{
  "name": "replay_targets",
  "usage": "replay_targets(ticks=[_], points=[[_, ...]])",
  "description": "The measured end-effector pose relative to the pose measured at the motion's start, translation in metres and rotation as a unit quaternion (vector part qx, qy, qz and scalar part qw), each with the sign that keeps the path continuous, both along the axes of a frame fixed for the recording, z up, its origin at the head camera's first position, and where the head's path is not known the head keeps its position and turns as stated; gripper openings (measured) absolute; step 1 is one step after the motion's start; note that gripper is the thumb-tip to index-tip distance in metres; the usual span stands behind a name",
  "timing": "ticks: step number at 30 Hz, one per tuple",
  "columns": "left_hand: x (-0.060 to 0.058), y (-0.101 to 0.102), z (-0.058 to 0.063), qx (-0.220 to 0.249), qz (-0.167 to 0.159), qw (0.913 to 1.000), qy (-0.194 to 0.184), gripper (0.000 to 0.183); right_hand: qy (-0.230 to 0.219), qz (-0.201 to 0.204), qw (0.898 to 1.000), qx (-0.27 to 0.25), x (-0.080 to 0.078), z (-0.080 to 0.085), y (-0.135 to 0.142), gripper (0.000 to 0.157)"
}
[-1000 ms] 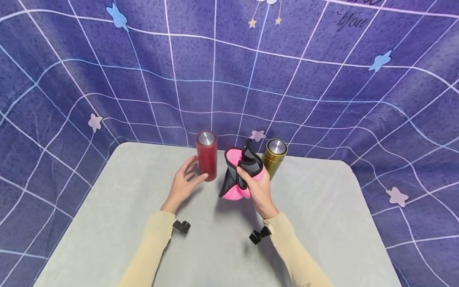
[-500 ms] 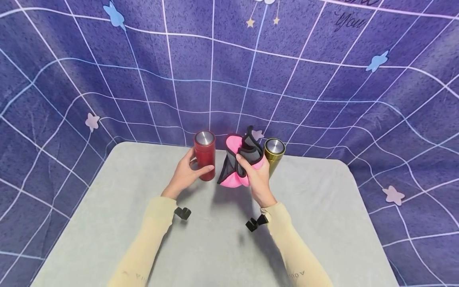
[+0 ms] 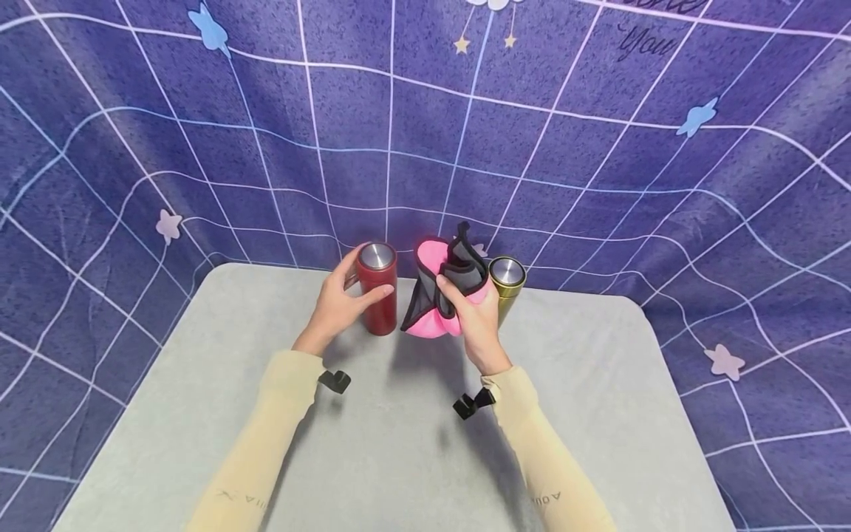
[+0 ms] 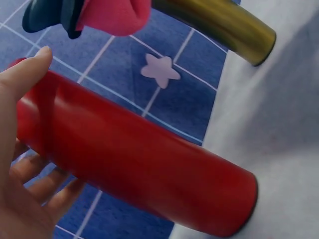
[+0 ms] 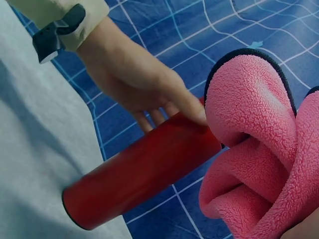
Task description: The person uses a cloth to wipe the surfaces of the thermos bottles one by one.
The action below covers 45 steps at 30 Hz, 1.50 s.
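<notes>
A red thermos flask (image 3: pixel 380 314) with a silver lid top stands upright on the grey table (image 3: pixel 399 458). My left hand (image 3: pixel 335 307) is round its upper part, thumb at the near side and fingers behind, as the left wrist view of the flask (image 4: pixel 139 154) shows. Right of it, my right hand (image 3: pixel 480 325) grips a bunched pink and grey cloth (image 3: pixel 432 255) with black edging, raised over the table. Fluffy pink pile covers the cloth (image 5: pixel 249 94) in the right wrist view. Just beyond the right hand stands a gold thermos flask (image 3: pixel 508 292), partly hidden by cloth and hand.
A purple-blue curtain (image 3: pixel 425 111) with grid lines and stars hangs behind and on both sides of the table. Both flasks stand near the table's back edge. A black wrist mount (image 3: pixel 335 381) sits at the left cuff, another mount (image 3: pixel 473 403) at the right.
My left hand has moved forward and closed in round the top of the red flask. The right hand has lifted the cloth away from me and up. Both flasks stay standing.
</notes>
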<state>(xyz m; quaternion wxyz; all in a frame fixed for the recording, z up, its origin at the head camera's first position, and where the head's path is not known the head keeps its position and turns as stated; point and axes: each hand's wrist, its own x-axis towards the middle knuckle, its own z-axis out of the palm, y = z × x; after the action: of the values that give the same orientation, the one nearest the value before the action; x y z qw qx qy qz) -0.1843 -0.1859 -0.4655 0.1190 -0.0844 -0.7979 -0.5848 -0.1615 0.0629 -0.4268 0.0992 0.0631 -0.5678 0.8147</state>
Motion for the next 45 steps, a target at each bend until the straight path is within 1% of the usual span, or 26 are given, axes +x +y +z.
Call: replay_targets(ticks=[4,7,11,14,17,20,23,29,34,40,45], points=[[-0.002,0.001,0.010,-0.010,0.002,0.9999,0.010,0.082,0.002,-0.002,1.000,-0.004,-0.001,0.003,0.000,0.055],[-0.001,-0.001,0.016,-0.029,-0.002,0.9995,0.009,0.084,0.002,0.000,1.000,-0.004,-0.001,0.005,0.000,0.054],[0.000,-0.005,0.024,-0.067,-0.008,0.9977,0.006,0.085,0.002,0.001,1.000,-0.003,0.000,0.006,-0.001,0.055],[0.000,-0.008,0.030,-0.087,-0.016,0.9960,0.007,0.081,0.001,0.001,1.000,-0.001,0.002,0.005,0.000,0.055],[0.000,-0.009,0.035,-0.094,-0.022,0.9954,0.006,0.074,0.001,0.001,1.000,0.004,0.002,0.003,0.000,0.057],[0.000,-0.010,0.038,-0.088,-0.018,0.9959,0.006,0.068,0.003,0.001,1.000,0.004,0.004,0.001,0.001,0.057],[0.001,-0.011,0.040,-0.085,-0.008,0.9963,0.009,0.065,0.005,0.003,1.000,0.004,0.005,0.000,0.001,0.057],[0.004,-0.013,0.039,-0.076,0.015,0.9968,0.018,0.066,0.005,0.006,1.000,0.000,0.009,-0.004,0.003,0.058],[0.009,-0.014,0.038,-0.047,0.032,0.9981,0.023,0.067,-0.005,-0.001,1.000,0.005,0.012,-0.009,0.003,0.055],[0.018,-0.013,0.042,0.015,0.024,0.9994,0.021,0.064,-0.009,-0.011,1.000,0.025,0.015,-0.015,0.000,0.051],[0.025,-0.009,0.045,0.028,0.014,0.9991,0.027,0.064,0.008,-0.023,0.999,0.046,0.019,-0.014,-0.004,0.051]])
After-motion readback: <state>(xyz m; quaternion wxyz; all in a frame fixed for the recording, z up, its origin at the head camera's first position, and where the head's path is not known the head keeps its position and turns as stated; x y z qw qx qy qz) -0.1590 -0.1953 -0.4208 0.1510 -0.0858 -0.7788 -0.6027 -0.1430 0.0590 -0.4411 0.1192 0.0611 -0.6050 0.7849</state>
